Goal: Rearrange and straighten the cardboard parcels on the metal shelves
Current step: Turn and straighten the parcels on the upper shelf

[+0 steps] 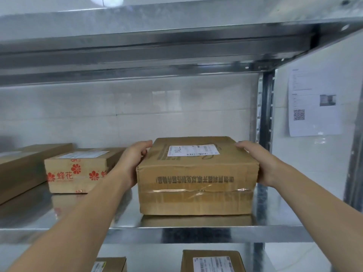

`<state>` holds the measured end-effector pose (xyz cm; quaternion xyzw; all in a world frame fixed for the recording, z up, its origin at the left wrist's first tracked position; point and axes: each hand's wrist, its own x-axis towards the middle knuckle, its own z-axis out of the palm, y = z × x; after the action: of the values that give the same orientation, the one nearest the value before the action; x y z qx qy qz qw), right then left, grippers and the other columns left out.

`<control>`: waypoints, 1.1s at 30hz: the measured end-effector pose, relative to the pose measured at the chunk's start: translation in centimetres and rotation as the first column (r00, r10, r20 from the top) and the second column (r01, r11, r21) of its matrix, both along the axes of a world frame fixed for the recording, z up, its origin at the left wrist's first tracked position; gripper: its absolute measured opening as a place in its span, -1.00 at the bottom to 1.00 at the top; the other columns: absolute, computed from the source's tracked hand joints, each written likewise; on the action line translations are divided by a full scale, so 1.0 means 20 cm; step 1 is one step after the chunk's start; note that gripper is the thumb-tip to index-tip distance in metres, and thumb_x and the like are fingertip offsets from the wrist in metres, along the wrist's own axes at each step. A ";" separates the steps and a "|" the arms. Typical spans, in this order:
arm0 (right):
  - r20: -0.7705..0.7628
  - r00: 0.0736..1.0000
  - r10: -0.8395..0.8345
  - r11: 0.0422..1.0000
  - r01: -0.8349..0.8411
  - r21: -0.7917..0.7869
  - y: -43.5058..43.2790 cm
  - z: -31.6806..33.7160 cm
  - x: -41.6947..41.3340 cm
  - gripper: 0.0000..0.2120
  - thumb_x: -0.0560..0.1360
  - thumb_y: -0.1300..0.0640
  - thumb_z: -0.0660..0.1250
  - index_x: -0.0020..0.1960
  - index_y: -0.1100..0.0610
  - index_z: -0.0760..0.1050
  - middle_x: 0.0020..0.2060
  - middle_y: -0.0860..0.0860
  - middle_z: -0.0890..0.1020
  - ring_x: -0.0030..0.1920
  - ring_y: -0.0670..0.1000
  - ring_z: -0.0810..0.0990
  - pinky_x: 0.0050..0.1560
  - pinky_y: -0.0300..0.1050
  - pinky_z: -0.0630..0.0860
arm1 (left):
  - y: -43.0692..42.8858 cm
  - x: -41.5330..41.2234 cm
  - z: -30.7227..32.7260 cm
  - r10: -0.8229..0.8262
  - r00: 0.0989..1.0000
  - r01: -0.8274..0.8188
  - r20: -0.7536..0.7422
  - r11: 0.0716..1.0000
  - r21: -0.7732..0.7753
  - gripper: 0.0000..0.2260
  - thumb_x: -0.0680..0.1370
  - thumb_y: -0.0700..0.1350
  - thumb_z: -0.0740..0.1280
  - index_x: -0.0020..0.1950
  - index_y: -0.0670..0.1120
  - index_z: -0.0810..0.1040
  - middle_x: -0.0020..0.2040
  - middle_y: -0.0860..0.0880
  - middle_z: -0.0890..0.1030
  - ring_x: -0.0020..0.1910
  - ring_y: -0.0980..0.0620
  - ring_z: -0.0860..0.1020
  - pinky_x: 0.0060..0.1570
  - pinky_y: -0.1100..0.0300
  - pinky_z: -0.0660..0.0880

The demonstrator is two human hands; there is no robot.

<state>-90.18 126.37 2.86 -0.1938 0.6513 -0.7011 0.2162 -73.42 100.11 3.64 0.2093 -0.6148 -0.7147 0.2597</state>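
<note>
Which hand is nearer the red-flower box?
Left. The left hand grips the left side of the big parcel, just beside the flower box. The right hand holds the parcel's right side, with the whole parcel between it and that box.

The large parcel point(196, 173) is a brown cardboard box that rests flat at the right end of the metal shelf point(176, 230), its front face square to the shelf edge. A white label point(194, 150) lies on its top, inverted black print runs across the front, and clear tape covers the front seam. The left hand point(135, 160) and the right hand point(261, 163) grip its two sides, fingers over the top edge. The flower-printed parcel point(78, 171) stands just beside it to the left. The long flat parcel point(25, 165) lies angled at far left. Two labelled parcels point(213, 261) point(112, 264) lie on the level below.
</note>
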 end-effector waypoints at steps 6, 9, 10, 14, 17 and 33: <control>-0.079 0.997 -0.011 0.960 0.033 0.278 -0.01 0.09 -0.04 -0.77 0.62 0.05 0.35 0.18 0.17 0.57 -0.20 0.16 0.71 -0.23 0.12 0.68 -0.18 0.01 0.62 | -0.03 -0.02 0.06 -0.042 0.956 0.146 0.292 0.927 -0.346 -0.81 0.62 -0.07 0.34 -0.06 -0.17 0.64 -0.17 -0.17 0.72 -0.22 -0.06 0.68 -0.07 0.04 0.54; -0.131 0.991 0.017 0.902 0.042 0.430 -0.01 0.13 -0.08 -0.75 0.63 0.04 0.34 0.21 0.17 0.57 -0.02 0.21 0.74 -0.02 0.22 0.73 0.01 0.18 0.68 | -0.10 -0.05 0.08 0.004 0.876 0.211 0.482 0.896 -0.390 -0.73 0.61 0.06 0.35 0.06 -0.11 0.70 -0.06 -0.14 0.74 -0.14 -0.05 0.67 -0.12 0.09 0.56; -0.127 0.992 0.020 0.885 0.042 0.463 -0.02 0.14 -0.09 -0.74 0.63 0.03 0.34 0.21 0.18 0.57 0.02 0.23 0.73 0.03 0.24 0.73 0.05 0.24 0.67 | -0.11 -0.06 0.09 0.023 0.838 0.242 0.545 0.880 -0.408 -0.70 0.61 0.10 0.34 0.09 -0.10 0.70 -0.03 -0.14 0.74 -0.14 -0.04 0.67 -0.18 0.11 0.57; -0.063 0.998 0.019 0.863 0.016 0.506 -0.02 0.14 -0.08 -0.63 0.63 -0.07 0.35 0.27 0.19 0.54 0.09 0.27 0.70 0.04 0.27 0.73 -0.04 0.30 0.68 | -0.15 -0.10 0.13 0.078 0.747 0.301 0.660 0.845 -0.441 -0.67 0.63 0.13 0.32 0.14 -0.12 0.65 0.04 -0.14 0.69 -0.05 -0.05 0.69 -0.28 0.11 0.62; -0.055 0.998 0.005 0.863 0.023 0.505 -0.02 0.12 -0.06 -0.63 0.62 -0.09 0.37 0.24 0.18 0.55 0.04 0.26 0.73 0.02 0.24 0.74 -0.05 0.28 0.68 | -0.15 -0.11 0.12 0.058 0.744 0.319 0.665 0.844 -0.431 -0.70 0.63 0.08 0.35 0.13 -0.14 0.64 0.00 -0.11 0.70 -0.06 -0.04 0.68 -0.33 0.14 0.60; -0.153 0.987 -0.053 0.742 0.141 0.656 -0.07 0.11 -0.08 -0.65 0.62 -0.02 0.37 0.24 0.23 0.53 -0.01 0.26 0.73 -0.02 0.27 0.74 0.02 0.32 0.67 | -0.16 -0.13 0.09 0.061 0.753 0.356 0.656 0.800 -0.483 -0.70 0.64 0.06 0.35 0.14 -0.18 0.62 -0.30 -0.07 0.62 -0.34 0.03 0.59 -0.35 0.17 0.59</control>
<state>-91.88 124.96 5.16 -0.1133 0.8793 -0.4204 0.1932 -76.04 96.95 5.38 0.2989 -0.8682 -0.3954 0.0240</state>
